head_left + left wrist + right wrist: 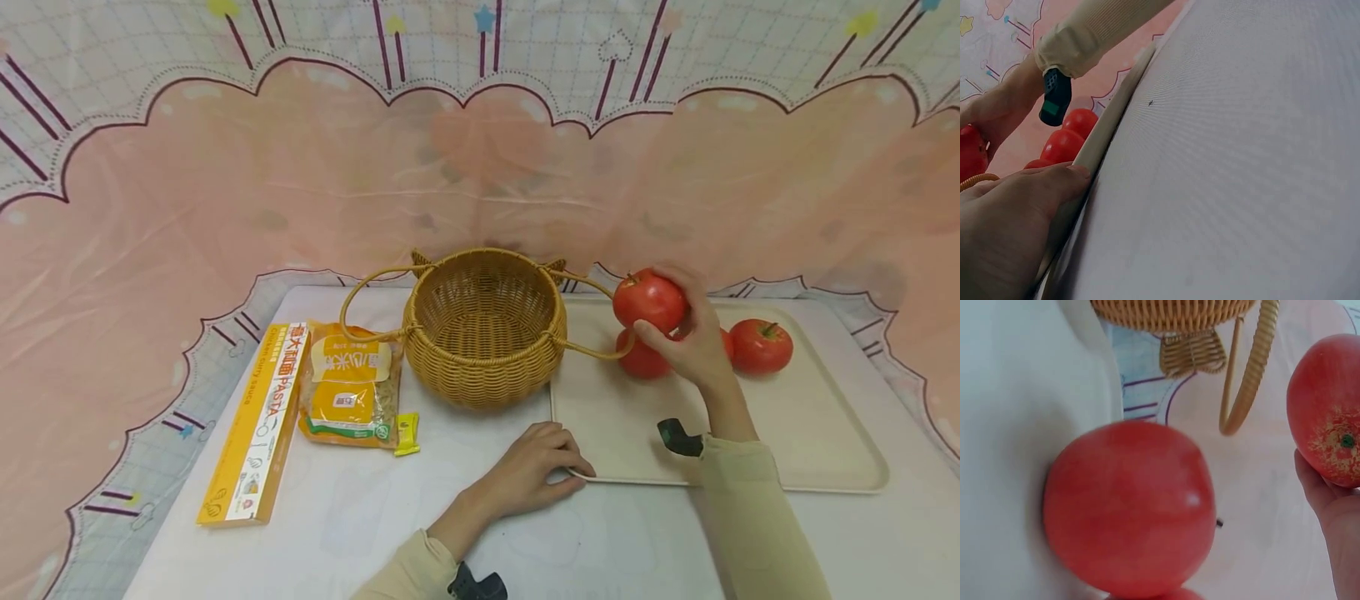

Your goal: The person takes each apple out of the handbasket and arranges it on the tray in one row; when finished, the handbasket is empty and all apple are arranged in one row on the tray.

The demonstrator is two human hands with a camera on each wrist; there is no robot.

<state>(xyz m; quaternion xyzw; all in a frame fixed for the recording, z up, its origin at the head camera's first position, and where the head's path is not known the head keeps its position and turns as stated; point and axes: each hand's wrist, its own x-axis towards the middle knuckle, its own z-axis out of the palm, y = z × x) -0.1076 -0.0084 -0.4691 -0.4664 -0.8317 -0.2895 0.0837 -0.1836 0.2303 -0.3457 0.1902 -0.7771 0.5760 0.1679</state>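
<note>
My right hand [693, 337] holds a red apple [647, 302] above the left half of a cream tray [637, 442]. In the right wrist view, the fingers support the held apple [1329, 406] with its blossom end showing. Below it on the tray sits another apple [642, 360], partly hidden by the hand; a further apple [726, 343] shows behind the wrist, beside a third [761, 346]. At the tray's front-left corner, my left hand [528, 471] grips the rim, its thumb [1079, 172] along the edge in the left wrist view.
A wicker basket [483, 375] with two loop handles stands at the tray's left, its right handle [600, 352] reaching over the tray. Further left lie a yellow bag [348, 392], a small yellow packet [407, 434] and a long pasta box [255, 425]. A patterned cloth hangs behind.
</note>
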